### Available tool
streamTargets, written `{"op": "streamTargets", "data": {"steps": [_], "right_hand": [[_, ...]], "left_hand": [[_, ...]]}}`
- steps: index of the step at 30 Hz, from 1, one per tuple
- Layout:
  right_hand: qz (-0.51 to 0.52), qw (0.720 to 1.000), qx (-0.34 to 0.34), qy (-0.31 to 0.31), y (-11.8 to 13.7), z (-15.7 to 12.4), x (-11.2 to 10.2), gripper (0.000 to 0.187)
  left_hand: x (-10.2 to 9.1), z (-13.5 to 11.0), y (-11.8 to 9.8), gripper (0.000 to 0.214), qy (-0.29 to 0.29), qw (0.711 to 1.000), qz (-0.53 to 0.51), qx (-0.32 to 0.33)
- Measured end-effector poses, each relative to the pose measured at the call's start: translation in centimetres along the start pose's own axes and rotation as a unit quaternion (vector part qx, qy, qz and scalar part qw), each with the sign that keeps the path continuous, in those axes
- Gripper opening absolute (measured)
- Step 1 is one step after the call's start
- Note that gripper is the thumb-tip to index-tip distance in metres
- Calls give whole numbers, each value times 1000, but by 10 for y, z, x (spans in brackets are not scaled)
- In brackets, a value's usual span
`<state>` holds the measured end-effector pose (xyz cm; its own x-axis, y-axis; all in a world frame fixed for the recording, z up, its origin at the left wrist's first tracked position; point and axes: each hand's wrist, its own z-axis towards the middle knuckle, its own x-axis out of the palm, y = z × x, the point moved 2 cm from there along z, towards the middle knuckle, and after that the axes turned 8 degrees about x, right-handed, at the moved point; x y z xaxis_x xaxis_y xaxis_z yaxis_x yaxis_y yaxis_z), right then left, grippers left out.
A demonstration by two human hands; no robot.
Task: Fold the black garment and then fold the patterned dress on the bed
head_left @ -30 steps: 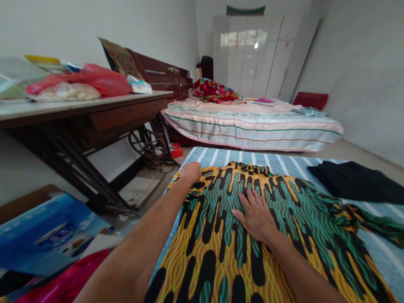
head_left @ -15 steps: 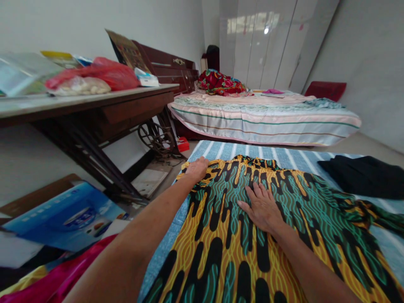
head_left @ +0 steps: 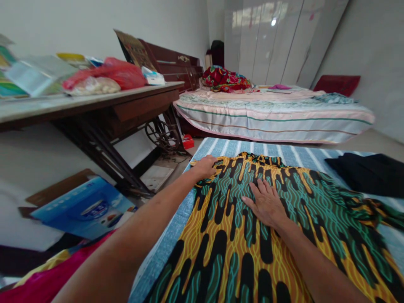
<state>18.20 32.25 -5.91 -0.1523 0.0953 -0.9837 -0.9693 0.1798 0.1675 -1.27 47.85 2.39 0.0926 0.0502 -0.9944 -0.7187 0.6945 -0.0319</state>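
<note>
A long-sleeved patterned blouse in yellow, green and black lies spread over a blue-and-white striped bed cover. Its gathered collar points away from me, and the lower end runs out of the picture. At the left shoulder, my left hand has its fingers bent over the bunched sleeve cloth; the fingertips are partly hidden. My right hand rests flat on the upper middle of the blouse, palm down with fingers apart. The right sleeve stretches out, crumpled, toward the right edge.
Folded black cloth lies at the right. To the left stands an old treadle sewing table holding a red plastic bag. Below it are a blue box and pink cloth. A second bed stands beyond.
The view has shifted slightly, moving everything a little to the right. My left hand has edged slightly inward at the shoulder; my right hand still lies on the blouse.
</note>
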Motion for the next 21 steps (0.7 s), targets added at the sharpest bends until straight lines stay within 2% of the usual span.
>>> {"op": "streamTargets", "data": {"steps": [6, 8, 12, 15, 21], "right_hand": [[-1, 1000, 0, 9, 0, 0, 0, 77], [1, 1000, 0, 12, 0, 0, 0, 78], [2, 1000, 1, 19, -1, 0, -1, 77], [1, 1000, 1, 18, -1, 0, -1, 76], [-1, 1000, -5, 15, -2, 1, 0, 77]], "left_hand": [[-5, -49, -4, 36, -57, 997, 43, 18], [2, -67, -7, 36, -60, 995, 77, 12], [25, -93, -8, 40, -39, 992, 109, -43], [37, -100, -2, 39, -10, 996, 87, -34], [40, -97, 12, 41, -9, 998, 57, 12]]}}
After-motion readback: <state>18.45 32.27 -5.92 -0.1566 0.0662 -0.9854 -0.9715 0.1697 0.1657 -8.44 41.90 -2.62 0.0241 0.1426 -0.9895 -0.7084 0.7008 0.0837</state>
